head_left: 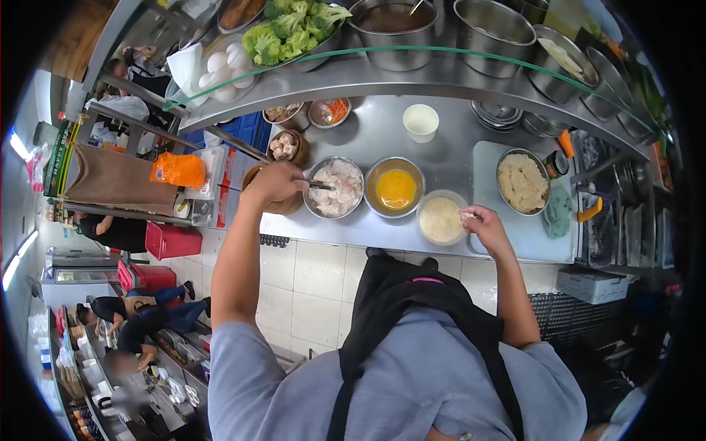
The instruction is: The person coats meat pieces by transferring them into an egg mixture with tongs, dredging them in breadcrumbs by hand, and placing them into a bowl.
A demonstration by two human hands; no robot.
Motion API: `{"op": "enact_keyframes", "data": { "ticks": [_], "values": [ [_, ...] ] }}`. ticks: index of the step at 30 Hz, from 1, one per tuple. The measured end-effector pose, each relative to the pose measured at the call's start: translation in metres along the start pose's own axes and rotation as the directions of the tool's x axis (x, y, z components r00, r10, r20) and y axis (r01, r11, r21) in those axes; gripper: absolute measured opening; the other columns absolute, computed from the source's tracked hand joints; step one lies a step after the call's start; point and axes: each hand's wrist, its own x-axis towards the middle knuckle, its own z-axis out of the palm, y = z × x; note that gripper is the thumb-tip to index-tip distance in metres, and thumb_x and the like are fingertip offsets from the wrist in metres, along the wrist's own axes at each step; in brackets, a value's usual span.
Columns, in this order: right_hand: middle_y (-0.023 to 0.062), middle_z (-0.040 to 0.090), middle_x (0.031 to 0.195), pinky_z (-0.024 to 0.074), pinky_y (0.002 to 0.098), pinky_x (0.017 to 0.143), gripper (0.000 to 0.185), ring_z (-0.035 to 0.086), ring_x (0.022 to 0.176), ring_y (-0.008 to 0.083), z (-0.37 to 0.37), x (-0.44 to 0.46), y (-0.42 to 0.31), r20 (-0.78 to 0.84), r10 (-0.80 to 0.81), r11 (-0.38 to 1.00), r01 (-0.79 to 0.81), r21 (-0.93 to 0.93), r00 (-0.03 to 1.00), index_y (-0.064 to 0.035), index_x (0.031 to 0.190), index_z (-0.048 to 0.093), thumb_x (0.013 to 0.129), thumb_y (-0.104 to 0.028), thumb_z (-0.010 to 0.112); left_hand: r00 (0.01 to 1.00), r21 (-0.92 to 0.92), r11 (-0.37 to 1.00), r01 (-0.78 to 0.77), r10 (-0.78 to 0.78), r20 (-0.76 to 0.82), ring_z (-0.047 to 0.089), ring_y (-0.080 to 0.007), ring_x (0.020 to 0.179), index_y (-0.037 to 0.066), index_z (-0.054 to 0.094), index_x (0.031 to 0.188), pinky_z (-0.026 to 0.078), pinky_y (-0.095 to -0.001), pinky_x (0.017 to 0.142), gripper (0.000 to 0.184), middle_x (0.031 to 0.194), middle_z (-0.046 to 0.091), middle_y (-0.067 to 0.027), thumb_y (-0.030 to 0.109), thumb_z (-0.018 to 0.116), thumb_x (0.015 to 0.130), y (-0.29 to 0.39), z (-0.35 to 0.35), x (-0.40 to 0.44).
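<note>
My left hand (276, 184) is closed around a slim dark utensil (318, 184), whose tip reaches into a metal bowl (359, 200) of pale, flour-coated pieces (339, 187). Beside it stands a metal bowl (421, 176) of beaten egg (396, 188). To the right of the egg is a bowl of breadcrumbs (442, 219). At that bowl's right rim is my right hand (487, 229), fingers drawn together with pale crumbs on the tips. Whether they hold a piece, I cannot make out.
A metal bowl of pale dough-like food (523, 182) and a green cloth (559, 212) lie on the white board (489, 170). A white cup (421, 122) stands behind. Overhead, a steel shelf (412, 87) carries broccoli (290, 29), eggs (226, 67) and pots. Co-workers are at left.
</note>
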Motion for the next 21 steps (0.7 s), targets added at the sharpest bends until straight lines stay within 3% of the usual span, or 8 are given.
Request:
{"op": "enact_keyframes", "data": {
  "ticks": [3,8,12,15,17,18,20,21],
  "values": [
    [0.0054,0.068,0.093,0.0533,0.0269,0.072,0.027,0.063,0.077,0.0110,0.010,0.005,-0.005,0.005,-0.012,1.000,0.012,0.001,1.000,0.0025,0.113,0.069,0.090,-0.010,0.066,0.992,-0.133,0.990,0.052,-0.067,-0.108,0.069,-0.0380,0.093,0.008,0.077,0.100,0.053,-0.0463,0.084,0.030,0.093,0.073,-0.0192,0.034,0.071,0.087,0.018,-0.001,0.000],
    [0.0053,0.069,0.093,0.0532,0.0271,0.073,0.027,0.063,0.079,0.0110,0.029,0.019,-0.016,0.035,-0.049,0.998,0.050,-0.045,0.998,0.0026,0.113,0.069,0.091,-0.012,0.067,0.909,0.044,0.993,0.111,-0.084,-0.407,0.072,-0.0370,0.077,0.015,0.078,0.091,0.057,-0.0480,0.069,0.027,0.081,0.073,-0.0167,0.040,0.069,0.087,0.089,0.079,0.036],
    [0.0080,0.071,0.093,0.0539,0.0308,0.077,0.028,0.066,0.082,0.0151,0.039,0.023,-0.011,0.064,-0.113,0.985,0.120,-0.126,0.992,0.0010,0.114,0.069,0.090,-0.013,0.067,0.936,0.102,0.983,0.154,-0.112,-0.332,0.073,-0.0362,0.080,0.009,0.077,0.088,0.057,-0.0478,0.072,0.033,0.084,0.073,-0.0208,0.041,0.068,0.087,0.124,0.162,0.061],
    [0.0113,0.073,0.095,0.0543,0.0336,0.081,0.029,0.069,0.087,0.0207,0.041,0.018,-0.011,0.085,-0.163,0.942,0.181,-0.283,0.983,0.0004,0.113,0.070,0.087,-0.013,0.067,0.944,-0.059,0.986,0.157,-0.168,-0.285,0.072,-0.0361,0.081,0.007,0.077,0.087,0.057,-0.0471,0.074,0.034,0.087,0.073,-0.0216,0.040,0.069,0.086,0.133,0.163,0.062],
    [0.0131,0.074,0.097,0.0547,0.0353,0.084,0.029,0.070,0.090,0.0241,0.043,0.015,-0.010,0.104,-0.177,0.907,0.204,-0.368,0.979,0.0003,0.112,0.070,0.086,-0.012,0.068,0.941,-0.388,0.916,0.103,-0.216,-0.262,0.072,-0.0368,0.083,0.005,0.078,0.089,0.056,-0.0460,0.077,0.035,0.089,0.073,-0.0225,0.039,0.069,0.085,0.120,0.139,0.059],
    [0.0163,0.072,0.106,0.0547,0.0366,0.087,0.033,0.070,0.097,0.0273,0.044,0.018,-0.009,0.166,-0.188,0.841,0.246,-0.481,0.968,-0.0011,0.115,0.069,0.084,-0.011,0.067,0.942,-0.388,0.916,0.100,-0.213,-0.260,0.072,-0.0368,0.083,0.005,0.078,0.089,0.056,-0.0460,0.077,0.035,0.089,0.073,-0.0225,0.039,0.069,0.085,0.109,0.133,0.062],
    [0.0196,0.069,0.116,0.0548,0.0378,0.090,0.037,0.069,0.104,0.0306,0.050,0.021,0.000,0.227,-0.190,0.760,0.289,-0.582,0.955,-0.0024,0.119,0.067,0.083,-0.010,0.067,0.962,-0.539,0.808,0.240,-0.271,0.023,0.073,-0.0353,0.085,0.002,0.078,0.092,0.056,-0.0429,0.080,0.043,0.085,0.074,-0.0220,0.043,0.072,0.083,0.095,0.122,0.072],
    [0.0216,0.063,0.126,0.0537,0.0405,0.093,0.044,0.066,0.109,0.0348,0.056,0.025,0.008,0.220,-0.208,0.609,0.302,-0.733,0.953,-0.0058,0.125,0.065,0.082,-0.009,0.067,0.963,-0.419,0.869,0.264,-0.264,0.061,0.073,-0.0353,0.092,0.001,0.078,0.096,0.056,-0.0436,0.084,0.047,0.093,0.075,-0.0213,0.045,0.070,0.084,0.096,0.121,0.078]
  ]
}}
